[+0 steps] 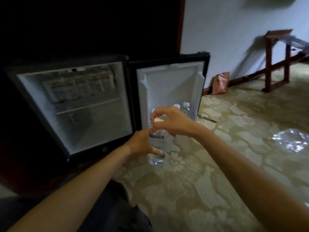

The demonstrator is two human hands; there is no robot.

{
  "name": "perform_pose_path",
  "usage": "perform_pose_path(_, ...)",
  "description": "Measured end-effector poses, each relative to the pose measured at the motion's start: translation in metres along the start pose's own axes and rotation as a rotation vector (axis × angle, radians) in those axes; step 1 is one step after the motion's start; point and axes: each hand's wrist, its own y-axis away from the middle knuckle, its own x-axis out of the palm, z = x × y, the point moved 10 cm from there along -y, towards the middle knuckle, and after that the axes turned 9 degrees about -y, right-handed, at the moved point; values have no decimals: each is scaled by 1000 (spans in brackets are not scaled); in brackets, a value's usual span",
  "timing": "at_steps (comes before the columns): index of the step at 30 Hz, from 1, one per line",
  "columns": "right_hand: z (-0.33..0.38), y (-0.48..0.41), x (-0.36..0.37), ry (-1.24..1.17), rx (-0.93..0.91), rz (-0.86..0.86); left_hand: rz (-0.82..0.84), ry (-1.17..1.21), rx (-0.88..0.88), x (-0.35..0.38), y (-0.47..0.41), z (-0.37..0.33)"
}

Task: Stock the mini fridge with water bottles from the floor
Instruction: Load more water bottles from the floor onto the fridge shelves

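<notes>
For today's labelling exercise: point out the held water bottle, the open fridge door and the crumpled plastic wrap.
water bottle (157, 140), head view, its clear body.
fridge door (167, 84), head view, its white inner panel.
plastic wrap (291, 139), head view, its crumpled middle.

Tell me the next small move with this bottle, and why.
Probably carry the clear plastic water bottle forward into the bottom of the open black fridge door: the left hand grips its body, the right hand pinches its white cap, and white-capped bottles already stand there.
</notes>
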Motion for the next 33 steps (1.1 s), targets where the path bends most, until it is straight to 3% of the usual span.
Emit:
perform_pose_path(4,33,-63,41,-80,-87,73,-105,-51,-95,-63,0,60)
perform_pose_path(8,29,-115,97,-235,-51,180,-134,-84,-263,-98,7,141)
perform_pose_path(12,-22,-155,150,-500,133,194,-252,173,-418,-116,14,220)
perform_pose_path(15,-85,-173,208,-457,296,238,-346,395,-552,-118,12,277)
perform_pose_path(20,-137,-206,308,-473,357,444,-330,633,-724,-106,-15,350)
perform_pose_path(24,-166,-257,350,-521,380,417,-334,667,-719,-106,-41,396)
perform_pose_path(33,-196,-360,370,-415,347,265,-459,788,-579,-130,-91,465)
